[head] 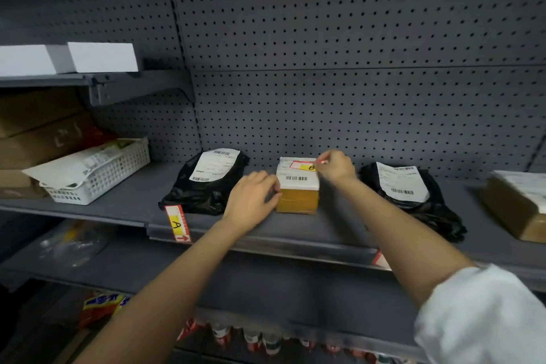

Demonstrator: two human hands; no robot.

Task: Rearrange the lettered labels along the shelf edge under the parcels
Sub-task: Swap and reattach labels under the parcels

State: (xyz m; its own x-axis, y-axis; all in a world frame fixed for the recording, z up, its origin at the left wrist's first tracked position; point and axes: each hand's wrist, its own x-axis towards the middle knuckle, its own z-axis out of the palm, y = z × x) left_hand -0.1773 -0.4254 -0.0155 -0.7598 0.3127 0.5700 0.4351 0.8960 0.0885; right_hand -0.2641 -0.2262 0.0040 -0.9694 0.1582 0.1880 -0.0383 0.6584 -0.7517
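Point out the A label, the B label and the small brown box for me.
A label (176,225): head view, on the yellow patch bearing the letter.
B label (305,167): head view, on its yellow part beside the right hand's fingers.
Small brown box (297,201): head view, on its brown front face.

Grey matt painted metal shelf (295,230) before me. Glossy, crinkled black plastic mailer bag (204,195) bears a smooth white paper slip. Small brown cardboard box (297,199): matt. White plastic lattice basket (112,174): smooth.
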